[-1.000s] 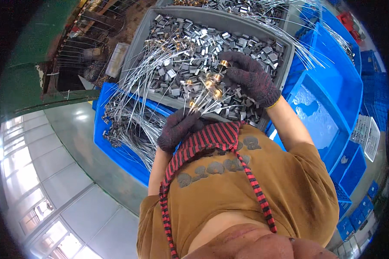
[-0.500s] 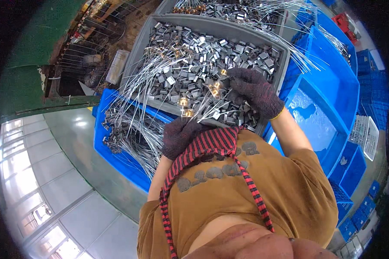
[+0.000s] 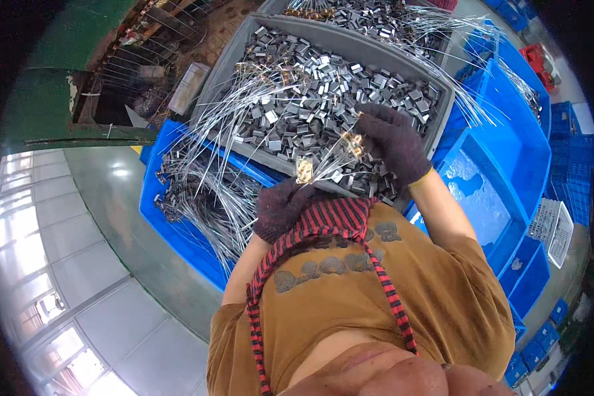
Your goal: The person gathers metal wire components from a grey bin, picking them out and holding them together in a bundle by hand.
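Note:
My left hand point(image 3: 280, 208), in a dark knitted glove, is closed at the near edge of a grey bin point(image 3: 280, 164). Shiny brass fittings point(image 3: 303, 170) stick up from its fingers. My gloved right hand point(image 3: 396, 142) is over the same bin with bent fingers pressed together; a small brass glint shows at its fingertips. Beside its palm sit more brass-ended wires point(image 3: 353, 144), their thin silvery lengths slanting toward my left hand. Under both hands lies a heap of small grey metal blocks point(image 3: 323, 92). Palms and wire ends are partly hidden.
A blue bin point(image 3: 171, 228) with tangled wires and dark pieces stands at the left. Brass-ended wires point(image 3: 234, 99) lie across the grey bin's left rim. Blue bins point(image 3: 521, 132) and a white basket point(image 3: 551, 231) are at the right. A wire-filled machine opening point(image 3: 132, 72) is far left.
The brass fittings at my left hand sit closer together than before. My right fingertips have shifted slightly, and the brass piece there shows less. The whole view has shifted a little.

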